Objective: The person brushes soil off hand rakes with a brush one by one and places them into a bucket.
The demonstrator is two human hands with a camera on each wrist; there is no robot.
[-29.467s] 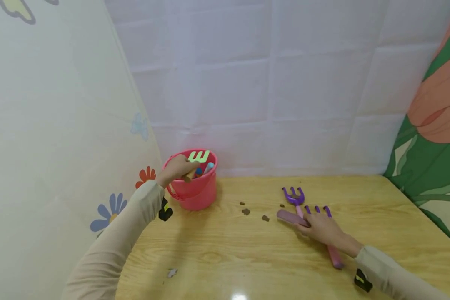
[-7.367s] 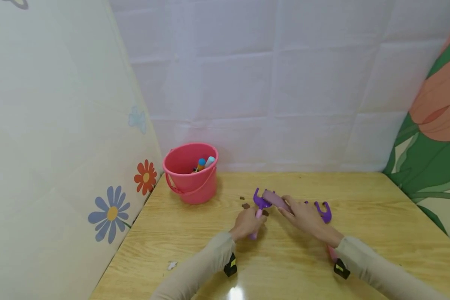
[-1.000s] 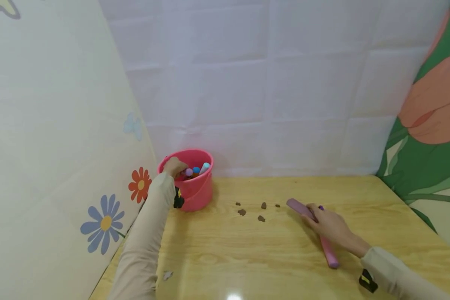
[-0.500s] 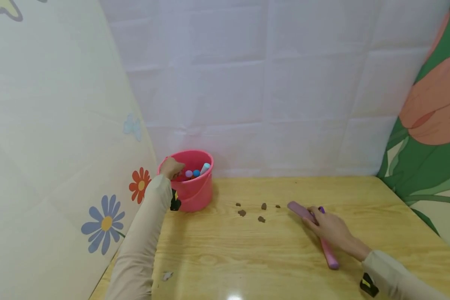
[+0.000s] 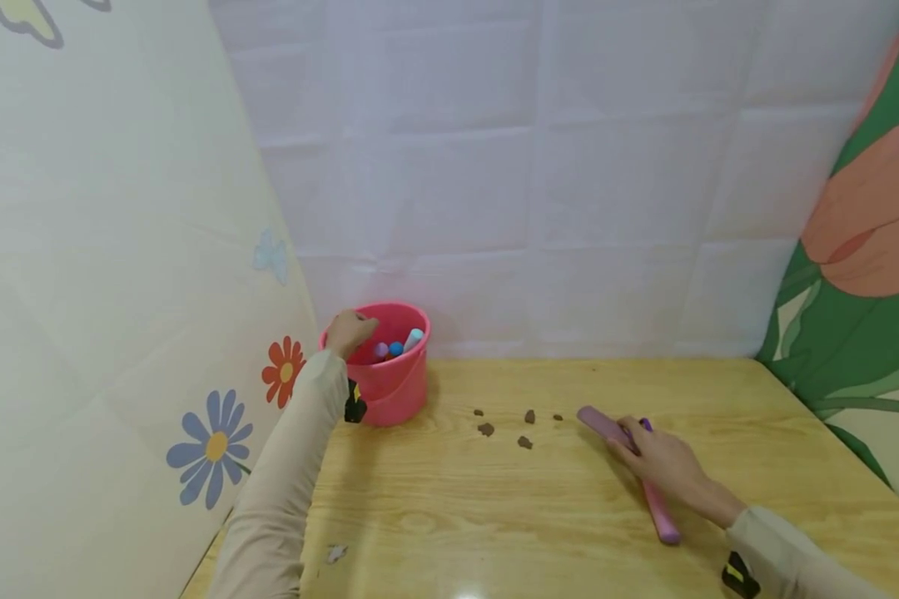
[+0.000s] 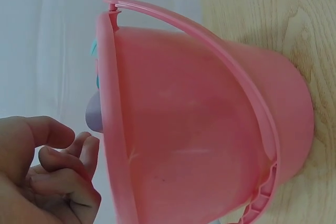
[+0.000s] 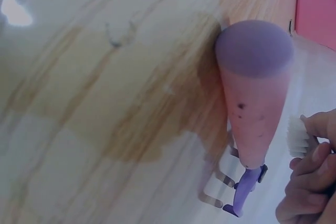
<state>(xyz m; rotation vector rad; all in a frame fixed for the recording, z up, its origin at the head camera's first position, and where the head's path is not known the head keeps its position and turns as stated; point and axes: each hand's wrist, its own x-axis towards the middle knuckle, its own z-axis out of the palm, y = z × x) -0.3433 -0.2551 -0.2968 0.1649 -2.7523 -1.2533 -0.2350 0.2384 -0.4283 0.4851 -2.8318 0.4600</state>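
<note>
My left hand (image 5: 350, 333) is over the near-left rim of the pink bucket (image 5: 393, 395), fingers loosely bent, with nothing in them. In the left wrist view, a purple handle end (image 6: 94, 113) pokes above the bucket's rim near the fingertips. A blue handle end (image 5: 395, 349) and a pale-blue one (image 5: 414, 339) lean inside too. At the right, my right hand (image 5: 667, 466) grips a purple-backed brush (image 5: 602, 423); its white bristles (image 7: 298, 137) show in the right wrist view. Beneath that hand lies a hand rake with a pink handle (image 5: 659, 512) and purple tines (image 7: 241, 195), partly hidden.
Several brown dirt crumbs (image 5: 525, 442) lie scattered mid-table between bucket and brush. A pale grey mark (image 5: 335, 553) is on the wooden tabletop (image 5: 449, 507) near the front left. A white cloth backdrop (image 5: 532, 183) and a flowered side panel (image 5: 120, 249) enclose the table.
Since 7.4 seconds ago, the purple fork my left hand held has left the table; a purple handle end is in the bucket. In the last second, my left hand has risen off it.
</note>
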